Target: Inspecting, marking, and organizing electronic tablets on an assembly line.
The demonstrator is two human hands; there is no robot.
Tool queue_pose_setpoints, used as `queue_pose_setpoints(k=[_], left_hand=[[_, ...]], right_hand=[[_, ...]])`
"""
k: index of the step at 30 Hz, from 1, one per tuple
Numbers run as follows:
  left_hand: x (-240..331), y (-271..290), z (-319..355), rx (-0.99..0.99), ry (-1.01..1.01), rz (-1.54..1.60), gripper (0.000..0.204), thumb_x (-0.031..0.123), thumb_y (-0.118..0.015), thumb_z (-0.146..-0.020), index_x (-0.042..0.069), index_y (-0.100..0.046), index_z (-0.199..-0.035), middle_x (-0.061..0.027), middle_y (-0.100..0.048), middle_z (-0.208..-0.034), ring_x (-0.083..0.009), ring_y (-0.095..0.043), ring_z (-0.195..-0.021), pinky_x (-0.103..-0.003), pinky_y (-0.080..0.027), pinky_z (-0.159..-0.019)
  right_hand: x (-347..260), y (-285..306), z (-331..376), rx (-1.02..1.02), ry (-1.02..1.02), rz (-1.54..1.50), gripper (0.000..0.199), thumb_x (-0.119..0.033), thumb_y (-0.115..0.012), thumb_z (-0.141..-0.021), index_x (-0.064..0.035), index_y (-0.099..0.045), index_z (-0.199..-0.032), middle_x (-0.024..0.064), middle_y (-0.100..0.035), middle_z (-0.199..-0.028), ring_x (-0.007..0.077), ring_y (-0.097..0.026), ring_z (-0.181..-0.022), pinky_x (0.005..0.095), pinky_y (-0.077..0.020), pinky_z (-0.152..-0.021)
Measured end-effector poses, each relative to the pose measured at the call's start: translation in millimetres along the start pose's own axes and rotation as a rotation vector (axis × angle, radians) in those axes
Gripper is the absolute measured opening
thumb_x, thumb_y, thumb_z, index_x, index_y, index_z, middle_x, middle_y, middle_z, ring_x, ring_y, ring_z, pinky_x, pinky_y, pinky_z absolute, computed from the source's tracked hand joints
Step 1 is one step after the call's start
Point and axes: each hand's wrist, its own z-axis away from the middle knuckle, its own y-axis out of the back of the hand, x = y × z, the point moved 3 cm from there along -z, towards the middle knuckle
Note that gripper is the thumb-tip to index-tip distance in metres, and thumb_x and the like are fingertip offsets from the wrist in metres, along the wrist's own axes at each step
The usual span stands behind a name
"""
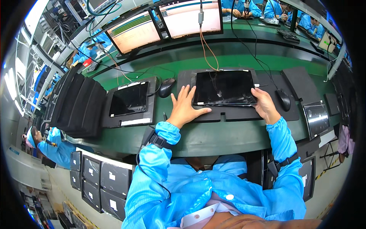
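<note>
A black tablet (225, 87) with a dark screen lies on a black foam pad (244, 115) in front of me. My left hand (185, 107) is spread out beside the tablet's left edge, its thumb along the lower left corner. At the lower right corner, my right hand (264, 105) grips the tablet, thumb on top; the fingers underneath are hidden. A white cable plug (260, 85) sits at the tablet's right edge, just above that hand. To the left, a second dark tablet (129, 98) rests on another pad.
One black mouse (166, 87) lies between the pads, another mouse (283, 100) right of my right hand. Tall black foam sheets (76, 105) stand at the left. Two monitors (190, 19) rise behind, with cables hanging down. A flat panel (317, 118) lies far right. Co-workers sit beyond.
</note>
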Motion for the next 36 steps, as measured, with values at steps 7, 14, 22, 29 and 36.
queue_pose_setpoints(k=[7,14,22,29,36], left_hand=[[-1.4,-13.1,-3.3,0.016,0.004,-0.048,0.105,0.067,-0.075,-0.073,0.004,-0.041,-0.149,-0.0226,-0.034,-0.155,-0.037,-0.025,-0.147,-0.06,-0.023,-0.112],[6.8,-14.2,0.2,0.033,-0.019,-0.05,0.085,0.057,-0.079,-0.075,0.012,-0.053,-0.143,-0.0192,-0.037,-0.155,-0.0357,-0.028,-0.147,-0.064,-0.022,-0.111],[14.7,-21.4,2.9,0.095,-0.057,-0.037,0.079,0.057,-0.076,-0.078,0.009,-0.057,-0.138,-0.0223,-0.041,-0.152,-0.0382,-0.035,-0.144,-0.07,-0.025,-0.106],[20.0,-14.9,2.2,0.046,-0.022,0.081,0.084,0.06,-0.074,-0.078,0.006,-0.054,-0.14,-0.0235,-0.035,-0.155,-0.0367,-0.029,-0.147,-0.072,-0.017,-0.11],[-90.6,64.4,56.1,0.336,0.099,-0.123,0.077,0.049,-0.074,-0.083,0.002,-0.052,-0.139,-0.0206,-0.049,-0.143,-0.0375,-0.039,-0.139,-0.063,-0.018,-0.116]], right_hand=[[-45.8,-16.0,20.7,0.311,0.597,1.586,0.056,-0.047,-0.072,-0.085,-0.001,-0.066,-0.117,0.0197,-0.066,-0.103,0.036,-0.067,-0.087,0.0429,-0.0526,-0.076],[-21.1,-13.5,47.8,-0.061,0.828,1.749,0.058,-0.044,-0.075,-0.083,-0.0092,-0.065,-0.129,0.0175,-0.058,-0.126,0.0337,-0.052,-0.118,0.0423,-0.0428,-0.097],[-27.3,-0.6,45.6,-0.091,0.918,1.702,0.05,-0.031,-0.076,-0.082,-0.0078,-0.066,-0.125,0.0173,-0.059,-0.125,0.035,-0.055,-0.114,0.0434,-0.0444,-0.093],[-38.5,-26.7,55.4,-0.059,0.891,1.768,0.051,-0.032,-0.076,-0.082,-0.0048,-0.066,-0.123,0.019,-0.058,-0.125,0.0365,-0.054,-0.116,0.0443,-0.0435,-0.096],[4.3,-160.7,26.7,-0.379,1.096,1.372,0.034,-0.025,-0.074,-0.085,-0.0013,-0.069,-0.108,0.0167,-0.066,-0.108,0.0345,-0.063,-0.1,0.0411,-0.0515,-0.087]])
